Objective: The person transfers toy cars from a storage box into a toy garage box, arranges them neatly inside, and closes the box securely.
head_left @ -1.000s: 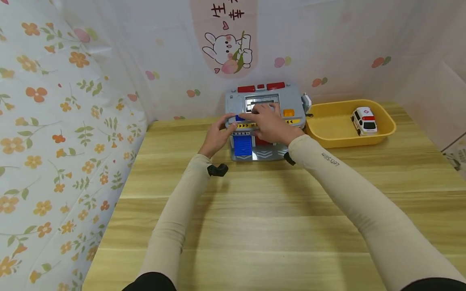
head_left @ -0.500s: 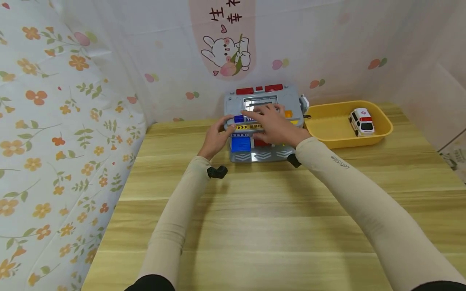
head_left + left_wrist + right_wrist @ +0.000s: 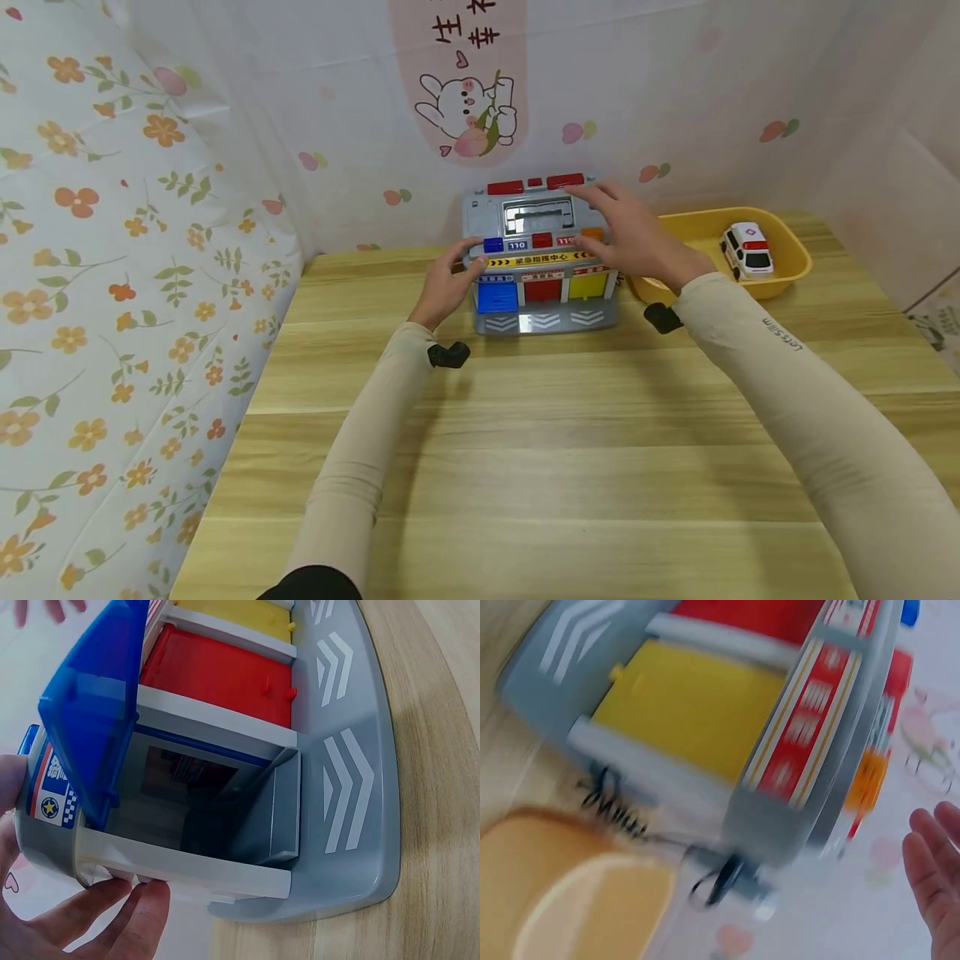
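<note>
A grey toy garage (image 3: 480,218) stands at the back of the table against the cloth. My left hand (image 3: 442,287) holds its left end, thumb at the front edge near the blue button (image 3: 492,245). In the left wrist view, the blue door (image 3: 90,712) is swung up and shows a dark bay (image 3: 217,810). The red door (image 3: 225,675) and the yellow door (image 3: 690,709) are down. My right hand (image 3: 637,237) hovers at the garage's right end with fingers spread, holding nothing; the right wrist view shows it apart from the orange button (image 3: 866,780).
To the right of the garage is a yellow tray (image 3: 750,291) with a white toy ambulance (image 3: 747,250) in it. A coiled black cord (image 3: 611,802) hangs at the garage's right side. Printed cloth (image 3: 337,100) hangs behind and at the left.
My right hand has lifted from beside the blue button and moved right, past the orange one. The blue door has swung up. The left hand stays at the garage's left end.
</note>
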### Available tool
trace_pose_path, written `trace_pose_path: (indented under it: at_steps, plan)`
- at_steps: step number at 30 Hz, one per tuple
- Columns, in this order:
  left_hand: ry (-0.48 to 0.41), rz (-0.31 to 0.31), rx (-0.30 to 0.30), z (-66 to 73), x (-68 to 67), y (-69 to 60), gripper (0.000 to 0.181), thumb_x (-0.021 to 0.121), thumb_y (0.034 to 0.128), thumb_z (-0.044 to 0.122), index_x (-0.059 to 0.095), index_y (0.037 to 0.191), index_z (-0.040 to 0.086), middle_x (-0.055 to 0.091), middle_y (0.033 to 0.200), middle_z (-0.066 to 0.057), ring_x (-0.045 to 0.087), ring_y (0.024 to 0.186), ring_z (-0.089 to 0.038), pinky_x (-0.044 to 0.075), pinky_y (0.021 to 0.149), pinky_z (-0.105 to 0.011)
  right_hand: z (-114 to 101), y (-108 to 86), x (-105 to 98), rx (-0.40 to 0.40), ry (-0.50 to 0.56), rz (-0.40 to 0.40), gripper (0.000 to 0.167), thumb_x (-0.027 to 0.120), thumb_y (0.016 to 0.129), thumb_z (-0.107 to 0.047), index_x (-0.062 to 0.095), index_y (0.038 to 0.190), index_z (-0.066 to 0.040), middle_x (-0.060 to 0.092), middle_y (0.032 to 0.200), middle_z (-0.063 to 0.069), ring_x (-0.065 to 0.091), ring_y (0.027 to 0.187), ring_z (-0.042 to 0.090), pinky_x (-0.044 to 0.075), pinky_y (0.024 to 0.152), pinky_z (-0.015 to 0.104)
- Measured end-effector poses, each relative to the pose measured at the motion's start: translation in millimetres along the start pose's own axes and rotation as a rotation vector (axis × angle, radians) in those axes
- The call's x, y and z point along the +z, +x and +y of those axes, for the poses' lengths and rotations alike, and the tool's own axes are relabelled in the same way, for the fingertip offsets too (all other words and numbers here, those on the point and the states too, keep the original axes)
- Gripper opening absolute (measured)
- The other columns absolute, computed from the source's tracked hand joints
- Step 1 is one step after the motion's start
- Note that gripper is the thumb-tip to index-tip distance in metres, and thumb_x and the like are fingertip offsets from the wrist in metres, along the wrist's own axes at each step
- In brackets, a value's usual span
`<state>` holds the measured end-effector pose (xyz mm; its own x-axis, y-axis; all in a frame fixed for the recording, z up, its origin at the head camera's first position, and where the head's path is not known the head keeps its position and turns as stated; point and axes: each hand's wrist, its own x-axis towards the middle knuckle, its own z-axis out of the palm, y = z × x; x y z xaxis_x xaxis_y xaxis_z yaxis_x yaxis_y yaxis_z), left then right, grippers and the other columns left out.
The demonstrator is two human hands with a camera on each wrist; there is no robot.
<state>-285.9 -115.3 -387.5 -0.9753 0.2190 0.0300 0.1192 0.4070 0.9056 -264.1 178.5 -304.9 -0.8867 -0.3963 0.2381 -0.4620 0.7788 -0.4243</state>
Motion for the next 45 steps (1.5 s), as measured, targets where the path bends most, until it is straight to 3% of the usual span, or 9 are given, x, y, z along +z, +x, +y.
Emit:
trace_pose_path:
  at_steps: [8,14,20,25,29,36,40,45]
  plan:
    - [-0.002,0.008,-0.004,0.3,-0.9,0.2,0.043,0.056,0.1012,0.043,0.052,0.143,0.033,0.05,0.151,-0.008,0.054,0.134,-0.034,0.049,0.107,-0.053,46,-20.3,-15,0.112,0.066,0.138,0.06,0.061,0.098,-0.014,0.039,0.152,-0.009,0.049,0.136,0.025,0.054,0.119,0.041,0.048,0.099,0.06]
    - [0.013,0.005,-0.036,1.7,1.0,2.3,0.044,0.055,0.1008,0.045,0.051,0.143,0.036,0.048,0.154,-0.006,0.052,0.136,-0.033,0.048,0.108,-0.053,92,-38.1,-23,0.229,0.041,0.177,0.052,0.057,0.1,-0.016,0.044,0.147,-0.001,0.051,0.136,0.03,0.054,0.117,0.049,0.045,0.098,0.066]
    - [0.013,0.002,-0.035,2.1,4.3,3.9,0.044,0.055,0.1007,0.045,0.051,0.143,0.037,0.047,0.154,-0.007,0.053,0.135,-0.032,0.05,0.107,-0.052,143,-62.2,-28,0.374,0.028,0.125,0.053,0.049,0.102,-0.019,0.039,0.146,0.008,0.042,0.14,0.039,0.048,0.119,0.056,0.039,0.096,0.069]
    - [0.013,-0.002,-0.034,2.5,6.2,5.1,0.044,0.055,0.101,0.045,0.051,0.144,0.036,0.046,0.155,-0.007,0.052,0.136,-0.034,0.049,0.107,-0.053,172,-78.7,-30,0.492,-0.035,0.058,0.059,0.046,0.1,-0.024,0.036,0.142,0.017,0.032,0.139,0.047,0.035,0.121,0.059,0.037,0.093,0.069]
    - [0.01,0.005,-0.027,3.1,6.1,4.9,0.044,0.055,0.1011,0.044,0.051,0.144,0.035,0.046,0.155,-0.007,0.052,0.135,-0.034,0.048,0.108,-0.053,187,-86.0,-30,0.583,-0.093,0.008,0.062,0.047,0.096,-0.024,0.034,0.137,0.021,0.03,0.131,0.051,0.028,0.119,0.061,0.036,0.091,0.069]
    - [-0.001,0.007,-0.036,1.9,5.9,2.9,0.044,0.055,0.1008,0.045,0.051,0.144,0.035,0.046,0.155,-0.006,0.052,0.135,-0.033,0.048,0.109,-0.052,200,-91.0,-28,0.654,-0.159,-0.049,0.055,0.057,0.091,-0.024,0.043,0.119,0.021,0.049,0.106,0.041,0.039,0.1,0.056,0.041,0.079,0.06]
    - [-0.005,0.009,-0.036,1.7,5.6,2.0,0.045,0.055,0.1007,0.045,0.051,0.144,0.036,0.047,0.154,-0.006,0.053,0.135,-0.032,0.048,0.108,-0.052,201,-91.4,-26,0.667,-0.142,-0.065,0.054,0.06,0.091,-0.023,0.043,0.12,0.018,0.051,0.107,0.04,0.045,0.093,0.053,0.045,0.07,0.056]
    - [-0.007,0.014,-0.044,0.4,4.2,1.5,0.044,0.055,0.1006,0.046,0.05,0.144,0.037,0.048,0.153,-0.006,0.052,0.135,-0.032,0.049,0.108,-0.052,202,-89.3,-22,0.663,-0.145,-0.082,0.052,0.06,0.092,-0.023,0.041,0.124,0.014,0.05,0.113,0.04,0.045,0.096,0.054,0.044,0.074,0.059]
